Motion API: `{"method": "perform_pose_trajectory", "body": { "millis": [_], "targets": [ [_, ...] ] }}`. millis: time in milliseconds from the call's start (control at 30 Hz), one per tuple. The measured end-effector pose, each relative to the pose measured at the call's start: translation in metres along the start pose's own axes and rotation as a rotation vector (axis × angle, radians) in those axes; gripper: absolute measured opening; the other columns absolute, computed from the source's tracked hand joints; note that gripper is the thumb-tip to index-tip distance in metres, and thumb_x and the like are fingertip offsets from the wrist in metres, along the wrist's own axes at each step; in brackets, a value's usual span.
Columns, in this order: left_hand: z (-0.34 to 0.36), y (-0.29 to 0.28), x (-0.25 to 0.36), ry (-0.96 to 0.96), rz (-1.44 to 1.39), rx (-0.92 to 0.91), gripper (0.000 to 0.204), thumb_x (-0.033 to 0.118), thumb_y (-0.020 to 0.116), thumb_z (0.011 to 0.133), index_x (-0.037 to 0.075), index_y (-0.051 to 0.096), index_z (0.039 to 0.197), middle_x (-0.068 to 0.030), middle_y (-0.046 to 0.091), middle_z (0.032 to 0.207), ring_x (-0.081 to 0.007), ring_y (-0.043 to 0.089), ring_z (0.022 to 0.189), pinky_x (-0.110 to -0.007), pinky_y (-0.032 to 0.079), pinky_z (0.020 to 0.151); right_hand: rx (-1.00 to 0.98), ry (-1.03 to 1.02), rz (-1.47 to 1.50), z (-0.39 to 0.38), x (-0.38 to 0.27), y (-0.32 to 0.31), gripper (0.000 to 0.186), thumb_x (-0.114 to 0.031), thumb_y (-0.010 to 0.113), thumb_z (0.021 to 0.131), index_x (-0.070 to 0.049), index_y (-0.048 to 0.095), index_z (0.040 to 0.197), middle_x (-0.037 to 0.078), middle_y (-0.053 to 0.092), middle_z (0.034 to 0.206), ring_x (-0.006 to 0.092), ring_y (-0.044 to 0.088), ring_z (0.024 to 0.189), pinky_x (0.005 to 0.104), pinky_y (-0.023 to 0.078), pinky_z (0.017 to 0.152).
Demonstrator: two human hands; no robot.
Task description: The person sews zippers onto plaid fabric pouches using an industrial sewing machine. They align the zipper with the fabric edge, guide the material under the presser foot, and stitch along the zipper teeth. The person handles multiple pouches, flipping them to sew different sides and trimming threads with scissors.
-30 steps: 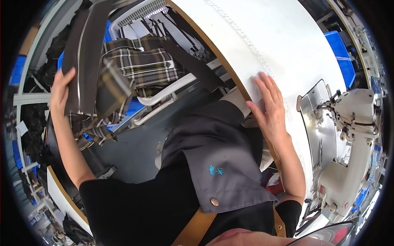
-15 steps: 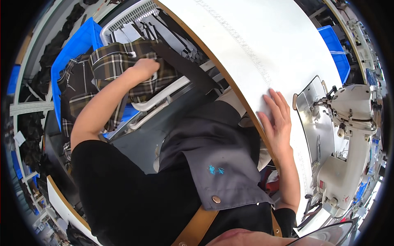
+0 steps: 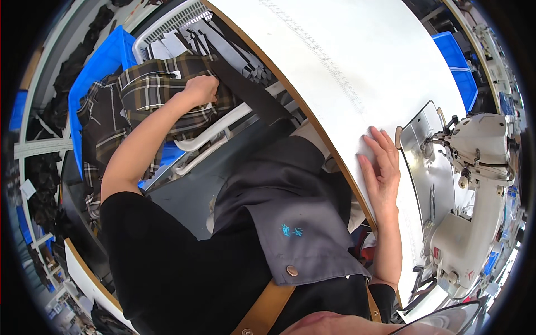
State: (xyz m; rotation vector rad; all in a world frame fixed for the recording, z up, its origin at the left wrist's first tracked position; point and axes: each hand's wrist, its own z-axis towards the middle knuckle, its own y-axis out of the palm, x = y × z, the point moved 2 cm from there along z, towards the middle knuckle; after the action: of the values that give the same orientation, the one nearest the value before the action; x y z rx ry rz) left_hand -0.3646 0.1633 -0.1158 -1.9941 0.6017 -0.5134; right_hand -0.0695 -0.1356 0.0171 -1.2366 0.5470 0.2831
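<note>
Our left hand [image 3: 202, 91] bent over olive-brown, black and white plaid cloth [image 3: 146, 92], our right hand [image 3: 383, 172] spread on a smooth white surface [image 3: 410, 56]

We have the left hand resting at the right part of the plaid cloth, knuckles up and fingers curled in together toward the palm. Its fingertips are mostly hidden, so we cannot tell whether they are clamped on a fold. Our right hand lies on the surface near its brown edge, fingers loosely bent and the thumb held apart from them.

We see the plaid cloth heaped in soft, uneven folds, crossed by thin white lines, with a small white patch near its upper middle. It lies in and over a bright blue plastic bin [image 3: 89, 84], just beside a white slatted plastic basket [image 3: 149, 40]. Just right of our left hand, a long flat black fabric strip [image 3: 248, 89] slants down toward the surface's edge.
</note>
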Motion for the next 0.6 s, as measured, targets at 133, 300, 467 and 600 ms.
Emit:
{"method": "perform_pose_trajectory", "body": {
  "millis": [133,300,467,600],
  "targets": [
    [0.0,-0.04,-0.058,0.01,-0.405,0.13,0.014,0.019,0.074,0.066,0.007,0.068,0.072,-0.0062,0.067,0.072,-0.0168,0.062,0.068,-0.03,0.047,0.061,-0.014,0.017,0.021,-0.001,0.0,-0.001,0.031,-0.007,0.065,0.079,-0.004,0.062,0.11,0.011,0.054,0.126,0.0321,0.042,0.125,0.04,0.035,0.102],
    [-0.115,-0.163,-0.059,0.175,-0.974,1.132,0.012,0.016,0.068,0.083,0.006,0.062,0.079,0.0069,0.051,0.074,-0.0038,0.043,0.07,-0.02,0.033,0.067,0.071,0.013,0.072,-0.004,0.003,-0.005,0.038,-0.008,0.069,0.077,-0.004,0.06,0.114,0.012,0.053,0.128,0.0318,0.04,0.127,0.0392,0.033,0.104],
    [-0.161,-0.143,0.135,0.577,-0.919,0.774,0.025,0.007,0.077,0.071,0.005,0.053,0.079,-0.0031,0.061,0.084,-0.0126,0.059,0.085,-0.026,0.045,0.082,-0.266,0.389,1.101,-0.018,-0.035,0.008,0.076,-0.024,0.075,0.075,-0.004,0.036,0.138,0.011,0.041,0.139,0.0257,0.033,0.132,0.0388,0.028,0.107],
    [-0.132,-0.131,0.237,1.057,-0.565,0.909,0.027,0.017,0.078,0.07,0.009,0.055,0.082,-0.0057,0.065,0.082,-0.0232,0.064,0.082,-0.05,0.036,0.097,-0.097,0.233,1.388,-0.018,-0.076,0.006,0.064,-0.021,0.069,0.082,0.002,0.039,0.133,0.014,0.049,0.13,0.0206,0.046,0.121,0.0345,0.035,0.103]
  ]
}}
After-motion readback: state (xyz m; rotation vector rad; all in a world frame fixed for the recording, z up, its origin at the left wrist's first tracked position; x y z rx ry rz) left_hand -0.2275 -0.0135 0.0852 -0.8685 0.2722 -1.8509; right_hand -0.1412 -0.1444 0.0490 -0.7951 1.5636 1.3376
